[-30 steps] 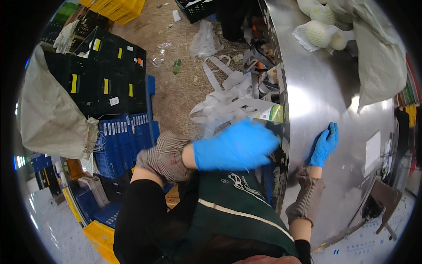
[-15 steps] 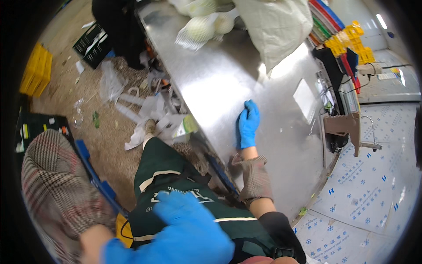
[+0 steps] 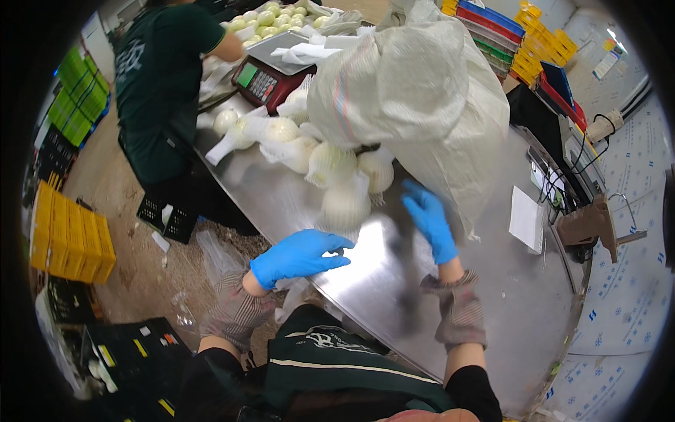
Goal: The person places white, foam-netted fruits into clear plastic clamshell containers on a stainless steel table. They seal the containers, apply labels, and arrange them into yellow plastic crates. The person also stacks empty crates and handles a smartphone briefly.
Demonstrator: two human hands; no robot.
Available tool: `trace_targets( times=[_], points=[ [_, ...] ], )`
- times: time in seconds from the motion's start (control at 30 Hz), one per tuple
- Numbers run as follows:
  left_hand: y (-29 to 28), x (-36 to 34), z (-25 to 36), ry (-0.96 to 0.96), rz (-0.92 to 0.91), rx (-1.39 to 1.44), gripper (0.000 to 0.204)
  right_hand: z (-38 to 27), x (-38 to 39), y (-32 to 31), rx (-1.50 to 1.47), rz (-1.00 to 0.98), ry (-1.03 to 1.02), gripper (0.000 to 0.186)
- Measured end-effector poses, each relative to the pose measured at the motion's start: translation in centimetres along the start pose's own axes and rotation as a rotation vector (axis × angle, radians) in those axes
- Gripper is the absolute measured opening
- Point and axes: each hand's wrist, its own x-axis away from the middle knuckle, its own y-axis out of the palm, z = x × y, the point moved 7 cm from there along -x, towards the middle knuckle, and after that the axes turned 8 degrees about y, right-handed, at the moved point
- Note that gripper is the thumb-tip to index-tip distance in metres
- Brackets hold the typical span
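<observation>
My left hand (image 3: 302, 254), in a blue glove, hovers at the near edge of the metal table (image 3: 281, 204). Its fingers and thumb stretch apart, with nothing between them. Over the tabletop, my right hand (image 3: 430, 219), gloved in blue too, has its fingers extended and holds nothing. Closest to both hands is a pale round vegetable, onion-like, in white netting (image 3: 346, 204). Several more netted ones (image 3: 330, 163) lie grouped behind it. A large whitish woven sack (image 3: 415, 91) stands beyond my right hand, its lower corner hanging beside that hand.
A co-worker in dark green (image 3: 158, 84) stands at the far left of the table. Near them sits a red scale (image 3: 264, 84), with a heap of pale round vegetables (image 3: 271, 21) behind. Yellow crates (image 3: 70, 232) stack at left. White paper (image 3: 526, 218) and cables lie at right.
My view has lifted toward the table's far end. My left hand has moved from in front of my apron to the table edge; my right hand has moved nearer the netted vegetables, fingers more spread.
</observation>
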Motion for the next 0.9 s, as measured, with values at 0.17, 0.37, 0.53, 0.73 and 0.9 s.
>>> trace_targets(
  times=[0.17, 0.37, 0.53, 0.73, 0.9],
  points=[
    [-9.8, -8.5, -0.4, 0.306, 0.430, 0.178, 0.035, -4.7, -8.6, -9.5, 0.072, 0.562, -0.295, 0.040],
    [-20.3, -17.3, 1.6, 0.640, 0.786, -0.229, 0.032, -8.6, -15.0, -6.1, 0.449, 0.506, -0.329, 0.037],
    [-17.0, -28.8, 2.7, 0.644, 0.269, -0.266, 0.061, -8.0, -18.5, 1.4, 0.680, 0.381, -0.292, 0.036],
    [-13.9, -40.6, -1.1, 0.692, 0.304, -0.457, 0.091, -6.5, -17.1, 0.1, 0.697, 0.184, 0.056, 0.028],
    [-20.0, -47.4, -5.8, 0.621, 0.609, -0.343, 0.088, -2.4, -7.9, -5.5, 0.824, 0.340, 0.005, 0.016]
  ],
)
